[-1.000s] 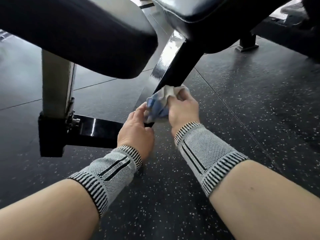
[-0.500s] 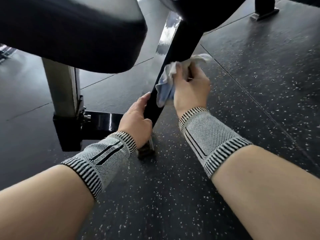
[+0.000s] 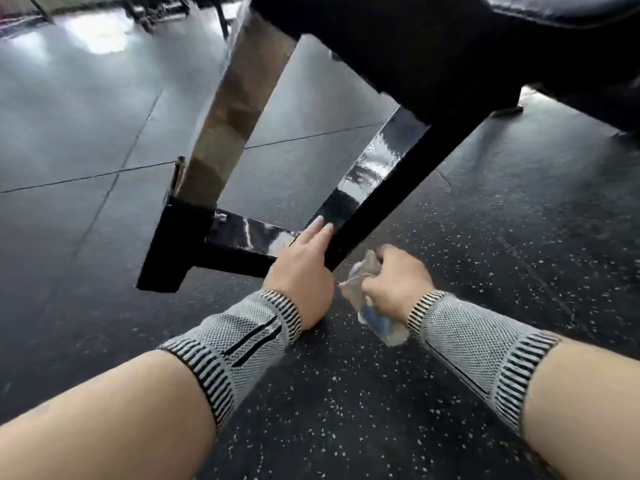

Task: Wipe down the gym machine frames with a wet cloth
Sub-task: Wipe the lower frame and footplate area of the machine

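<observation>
A glossy black frame bar [image 3: 377, 188] slopes down from under the black bench pad [image 3: 415, 46] to the floor. My left hand [image 3: 301, 268] rests on the bar's lower end with straight fingers laid along its top face. My right hand [image 3: 394, 278] grips a crumpled white and blue cloth [image 3: 374, 313] just right of the bar's foot, low over the floor. The cloth hangs below my fist and is off the bar. Both wrists wear grey knitted sleeves.
A tan upright post [image 3: 228, 112] stands in a black base bracket [image 3: 173, 244], joined to a shiny black crossbar [image 3: 249, 237]. Speckled black rubber floor [image 3: 346, 393] lies beneath. Other machine legs [image 3: 149, 15] stand at the far back.
My right hand has come down the sloped bar with the cloth and left it, ending near the floor. The left hand has slid onto the bar's top face. The view has swung left.
</observation>
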A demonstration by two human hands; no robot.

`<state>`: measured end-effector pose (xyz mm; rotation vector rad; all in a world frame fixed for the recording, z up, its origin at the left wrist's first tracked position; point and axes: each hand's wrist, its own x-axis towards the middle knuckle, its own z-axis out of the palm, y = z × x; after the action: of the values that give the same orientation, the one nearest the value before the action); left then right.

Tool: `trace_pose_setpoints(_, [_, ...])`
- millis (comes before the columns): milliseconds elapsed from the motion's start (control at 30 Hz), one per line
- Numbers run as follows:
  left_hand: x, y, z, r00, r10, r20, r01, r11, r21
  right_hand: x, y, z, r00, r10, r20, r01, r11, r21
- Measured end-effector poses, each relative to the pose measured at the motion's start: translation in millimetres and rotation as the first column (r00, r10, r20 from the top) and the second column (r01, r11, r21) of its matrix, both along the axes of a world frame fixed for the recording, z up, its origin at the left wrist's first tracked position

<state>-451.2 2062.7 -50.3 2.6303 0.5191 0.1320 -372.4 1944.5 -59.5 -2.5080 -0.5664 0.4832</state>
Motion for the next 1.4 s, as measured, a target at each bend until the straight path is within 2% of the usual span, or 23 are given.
trace_pose_setpoints(33, [-8,8,-6,1.000,-0.028,-0.003,0.028,0.999,0.016,-10,-1,5,0.998,0.024,0.060,-0.024,1.000,0.002])
trace_pose_setpoints(100, [-20,27,-13,0.996,-0.092,0.003,0.092,0.993,0.072,-15,3,21,0.942,0.039,0.332,-0.088,0.987,0.134])
trace_pose_setpoints(167, [-22,43,-16,0.988,-0.155,0.005,0.152,0.974,0.171,-2,15,41,0.795,0.006,0.607,-0.182,0.957,0.228])
trace_pose_setpoints(267, [-19,51,-11,0.977,-0.193,-0.090,0.210,0.943,0.256,21,43,45,0.532,0.086,0.842,-0.186,0.982,0.018])
trace_pose_setpoints(300, [-18,50,-9,0.972,-0.199,-0.120,0.226,0.935,0.272,20,52,38,0.497,0.157,0.853,-0.166,0.983,-0.084])
trace_pose_setpoints(333, [-16,48,-10,0.969,-0.203,-0.140,0.236,0.928,0.289,12,61,26,0.533,0.315,0.785,-0.197,0.949,-0.247])
trace_pose_setpoints(400, [-15,46,-15,0.964,-0.190,-0.183,0.240,0.920,0.310,-2,70,-1,0.560,0.625,0.544,-0.257,0.755,-0.603])
trace_pose_setpoints(467, [-16,48,-21,0.963,-0.158,-0.217,0.223,0.921,0.320,-4,65,0,0.543,0.727,0.420,-0.222,0.606,-0.763])
trace_pose_setpoints(533, [-18,51,-22,0.967,-0.143,-0.212,0.207,0.924,0.321,11,63,21,0.575,0.649,0.499,-0.076,0.649,-0.757])
trace_pose_setpoints(600, [-17,53,-20,0.969,-0.154,-0.191,0.210,0.924,0.320,28,64,46,0.624,0.426,0.655,0.175,0.741,-0.648])
trace_pose_setpoints(633, [-15,53,-18,0.970,-0.162,-0.183,0.214,0.923,0.318,27,67,50,0.644,0.368,0.671,0.231,0.743,-0.628])
trace_pose_setpoints(700, [-9,53,-14,0.971,-0.162,-0.176,0.211,0.927,0.309,14,75,40,0.646,0.498,0.578,0.098,0.696,-0.711])
trace_pose_setpoints(767, [-5,51,-14,0.971,-0.146,-0.189,0.197,0.938,0.284,3,78,26,0.602,0.715,0.355,-0.113,0.517,-0.849])
trace_pose_setpoints(800, [-4,50,-15,0.971,-0.140,-0.193,0.190,0.943,0.273,8,79,28,0.586,0.743,0.324,-0.123,0.476,-0.871])
trace_pose_setpoints(933, [-3,50,-15,0.963,-0.170,-0.209,0.225,0.935,0.275,49,87,64,0.681,0.416,0.602,0.249,0.642,-0.725])
trace_pose_setpoints(1000, [1,53,-15,0.962,-0.160,-0.223,0.220,0.935,0.277,44,92,63,0.678,0.528,0.511,0.104,0.620,-0.778])
trace_pose_setpoints(1067, [6,56,-17,0.968,-0.113,-0.224,0.170,0.951,0.257,30,97,50,0.621,0.750,0.227,-0.199,0.431,-0.880])
trace_pose_setpoints(1100, [8,56,-18,0.969,-0.104,-0.225,0.158,0.957,0.241,29,98,47,0.605,0.779,0.166,-0.250,0.384,-0.889])
trace_pose_setpoints(1133, [10,55,-19,0.969,-0.109,-0.224,0.161,0.960,0.229,35,99,49,0.624,0.750,0.219,-0.216,0.435,-0.874])
trace_pose_setpoints(1200, [12,52,-20,0.965,-0.143,-0.218,0.190,0.959,0.211,49,94,59,0.692,0.495,0.525,0.093,0.660,-0.745])
trace_pose_setpoints(1233, [12,50,-19,0.964,-0.163,-0.212,0.207,0.957,0.205,50,89,63,0.683,0.357,0.637,0.248,0.707,-0.663])
trace_pose_setpoints(1300, [14,49,-17,0.966,-0.187,-0.177,0.220,0.957,0.187,37,79,63,0.685,0.302,0.663,0.317,0.695,-0.645])
trace_pose_setpoints(1400, [26,42,-14,0.972,-0.204,-0.115,0.220,0.964,0.149,28,71,58,0.691,0.463,0.555,0.175,0.638,-0.750])
